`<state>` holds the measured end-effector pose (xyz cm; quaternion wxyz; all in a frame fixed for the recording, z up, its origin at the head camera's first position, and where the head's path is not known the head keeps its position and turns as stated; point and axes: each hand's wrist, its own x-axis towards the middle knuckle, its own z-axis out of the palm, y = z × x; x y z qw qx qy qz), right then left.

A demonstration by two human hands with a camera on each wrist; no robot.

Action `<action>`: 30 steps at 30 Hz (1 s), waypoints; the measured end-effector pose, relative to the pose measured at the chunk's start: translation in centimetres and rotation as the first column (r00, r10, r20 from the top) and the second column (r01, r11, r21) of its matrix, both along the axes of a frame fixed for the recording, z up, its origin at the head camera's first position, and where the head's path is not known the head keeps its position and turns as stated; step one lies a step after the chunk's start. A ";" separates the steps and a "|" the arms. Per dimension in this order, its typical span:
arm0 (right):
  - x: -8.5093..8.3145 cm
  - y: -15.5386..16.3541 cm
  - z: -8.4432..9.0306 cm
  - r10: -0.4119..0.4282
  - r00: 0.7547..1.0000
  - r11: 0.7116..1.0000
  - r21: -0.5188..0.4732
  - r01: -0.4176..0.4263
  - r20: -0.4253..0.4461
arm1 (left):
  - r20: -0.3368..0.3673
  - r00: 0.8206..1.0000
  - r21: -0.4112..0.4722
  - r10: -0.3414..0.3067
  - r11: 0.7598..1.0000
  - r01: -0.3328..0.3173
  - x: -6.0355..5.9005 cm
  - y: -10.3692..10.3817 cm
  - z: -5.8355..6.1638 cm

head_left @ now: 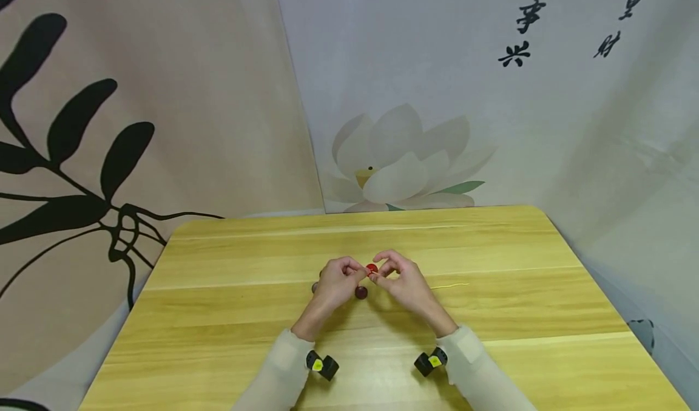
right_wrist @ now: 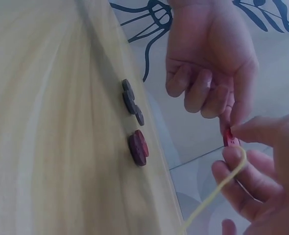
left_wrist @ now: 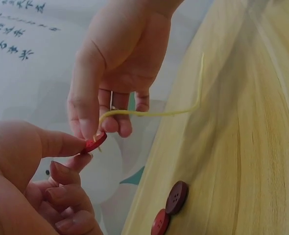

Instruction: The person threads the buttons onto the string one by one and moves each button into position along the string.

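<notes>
Red button (head_left: 372, 268), held above the table (head_left: 235, 338); in the head view, left hand (head_left: 337, 282) at 8 o'clock, right hand (head_left: 404, 283) at 4 o'clock, fingers of both clamped on it; yellow string (left_wrist: 156, 114) passes through it; dark button (head_left: 361, 292) at 7 o'clock.

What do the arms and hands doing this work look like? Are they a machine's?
No, they are a person's: the left hand and right hand wear no gloves. The left sleeve and right sleeve are long and cream-coloured. At each wrist sits a small, boxy black device with a bright yellow-green patch; no cables show on them.
</notes>
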<state>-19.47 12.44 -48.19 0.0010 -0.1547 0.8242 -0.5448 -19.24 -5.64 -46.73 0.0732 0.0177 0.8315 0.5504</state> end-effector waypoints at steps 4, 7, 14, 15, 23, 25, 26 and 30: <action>-0.2 -0.2 -0.3 0.011 1.000 0.999 0.033 -0.010 -0.028 | 0.001 1.000 0.020 -0.001 1.000 0.001 -0.1 0.0 0.1; -0.1 -0.3 -0.3 0.014 0.999 0.998 0.058 -0.011 -0.050 | 0.007 1.000 0.035 0.002 0.999 -0.002 -0.2 0.1 0.2; 0.1 -0.6 -0.3 0.001 0.993 0.993 0.114 0.013 -0.122 | 0.017 1.000 0.037 0.015 0.999 -0.016 0.0 0.2 0.2; 0.1 -0.6 -0.2 0.000 0.992 0.993 0.116 0.015 -0.130 | 0.018 1.000 0.038 0.016 0.999 -0.016 0.0 0.2 0.2; 0.2 -0.7 -0.2 -0.009 0.985 0.992 0.121 0.030 -0.173 | 0.011 1.000 0.026 0.010 1.000 -0.011 0.1 0.2 0.4; 0.1 -0.7 -0.2 -0.013 0.983 0.992 0.119 0.035 -0.181 | 0.010 1.000 0.029 0.011 1.000 -0.012 0.1 0.1 0.5; 0.1 -0.6 -0.2 -0.016 0.983 0.992 0.117 0.038 -0.183 | 0.011 1.000 0.032 0.013 0.999 -0.013 0.1 0.1 0.4; 0.1 -0.5 -0.1 -0.027 0.983 0.992 0.113 0.048 -0.181 | 0.015 1.000 0.060 0.027 0.998 -0.028 0.0 0.0 0.4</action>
